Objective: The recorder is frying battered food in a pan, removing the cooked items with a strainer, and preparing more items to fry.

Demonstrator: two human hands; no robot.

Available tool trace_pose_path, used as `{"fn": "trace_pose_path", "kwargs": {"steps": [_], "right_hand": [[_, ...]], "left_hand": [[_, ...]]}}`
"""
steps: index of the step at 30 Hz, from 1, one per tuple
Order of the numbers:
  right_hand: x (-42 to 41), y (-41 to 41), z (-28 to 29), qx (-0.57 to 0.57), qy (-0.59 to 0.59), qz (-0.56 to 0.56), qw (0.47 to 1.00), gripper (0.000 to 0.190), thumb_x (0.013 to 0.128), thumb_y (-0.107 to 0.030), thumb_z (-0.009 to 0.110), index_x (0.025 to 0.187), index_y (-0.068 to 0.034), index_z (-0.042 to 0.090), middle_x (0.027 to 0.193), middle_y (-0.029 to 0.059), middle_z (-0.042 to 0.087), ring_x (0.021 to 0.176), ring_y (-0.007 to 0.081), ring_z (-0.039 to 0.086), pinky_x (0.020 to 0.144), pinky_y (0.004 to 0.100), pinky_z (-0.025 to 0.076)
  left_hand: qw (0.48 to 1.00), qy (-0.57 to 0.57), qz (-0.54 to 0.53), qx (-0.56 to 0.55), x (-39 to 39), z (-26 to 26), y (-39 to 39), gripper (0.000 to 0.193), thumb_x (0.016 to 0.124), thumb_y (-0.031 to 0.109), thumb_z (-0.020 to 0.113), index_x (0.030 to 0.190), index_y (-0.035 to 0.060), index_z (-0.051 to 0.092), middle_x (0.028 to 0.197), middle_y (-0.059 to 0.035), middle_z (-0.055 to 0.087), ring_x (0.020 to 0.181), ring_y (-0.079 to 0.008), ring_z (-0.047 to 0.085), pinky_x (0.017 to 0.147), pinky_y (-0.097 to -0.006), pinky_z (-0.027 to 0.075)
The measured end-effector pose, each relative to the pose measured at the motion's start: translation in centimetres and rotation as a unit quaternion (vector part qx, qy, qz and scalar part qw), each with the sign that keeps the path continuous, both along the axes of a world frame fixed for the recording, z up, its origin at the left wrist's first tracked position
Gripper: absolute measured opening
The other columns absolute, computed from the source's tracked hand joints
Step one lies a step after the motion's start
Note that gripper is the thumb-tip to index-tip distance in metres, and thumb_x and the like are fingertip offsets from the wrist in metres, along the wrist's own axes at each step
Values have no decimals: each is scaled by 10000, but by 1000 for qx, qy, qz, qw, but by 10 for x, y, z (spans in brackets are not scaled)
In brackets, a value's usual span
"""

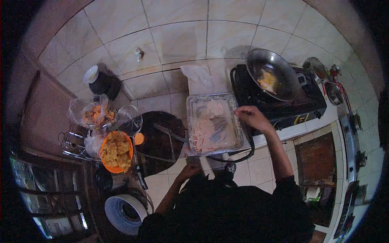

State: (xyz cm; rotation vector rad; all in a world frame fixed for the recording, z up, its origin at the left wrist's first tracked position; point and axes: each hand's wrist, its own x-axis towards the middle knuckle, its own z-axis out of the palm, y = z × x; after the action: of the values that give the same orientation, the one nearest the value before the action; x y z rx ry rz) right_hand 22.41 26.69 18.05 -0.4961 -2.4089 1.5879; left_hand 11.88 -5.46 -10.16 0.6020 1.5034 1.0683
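Note:
In the middle of the head view a shallow rectangular tray holds pale pinkish batter or flour with lumps in it. My right hand is at the tray's right rim, its fingers drawn together; whether anything is between them is unclear. Lower down, close to my body, my left hand hangs below the tray's near edge, its fingers dark and hard to make out. Beyond my right hand, a wok sits on a black gas stove, with a golden piece of food frying in it.
Left, an orange plate is heaped with fried food. Near it are a wire skimmer, a plastic bag of orange pieces and a wire rack. A black hose loops by the tray. A whitish tub stands lower left.

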Motion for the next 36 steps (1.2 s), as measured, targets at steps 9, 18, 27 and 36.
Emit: {"fn": "trace_pose_path", "kwargs": {"steps": [9, 18, 27, 36], "right_hand": [[71, 84, 120, -16, -47, -208, 977, 195, 824, -211, 532, 919, -53, 595, 583, -62, 462, 485, 27, 371, 438, 183, 295], [108, 221, 49, 522, -289, -259, 760, 153, 733, -159, 535, 829, -64, 609, 724, 154, 597, 709, 281, 605, 610, 382, 470], [95, 220, 46, 592, -371, -186, 691, 109, 708, -125, 547, 791, -103, 614, 710, 99, 611, 688, 257, 613, 562, 369, 490], [98, 219, 53, 607, -344, -215, 684, 124, 666, -159, 603, 776, -102, 595, 707, 118, 604, 663, 266, 612, 543, 377, 488]], "left_hand": [[962, 241, -129, 22, 15, -110, -67, 235, 699, 246, 583, 848, 64, 593, 682, -63, 598, 647, -210, 586, 596, -316, 461], [960, 242, -141, -20, 33, -119, -68, 152, 715, 203, 546, 721, 52, 558, 610, -62, 578, 570, -183, 572, 544, -314, 455], [959, 226, -137, -107, 56, -136, -71, 184, 731, 161, 510, 594, 39, 522, 538, -60, 558, 493, -157, 557, 491, -312, 448], [724, 578, -369, 71, 55, -148, -64, 204, 650, 252, 642, 667, 64, 565, 728, -75, 597, 648, -209, 585, 586, -338, 461]]}}
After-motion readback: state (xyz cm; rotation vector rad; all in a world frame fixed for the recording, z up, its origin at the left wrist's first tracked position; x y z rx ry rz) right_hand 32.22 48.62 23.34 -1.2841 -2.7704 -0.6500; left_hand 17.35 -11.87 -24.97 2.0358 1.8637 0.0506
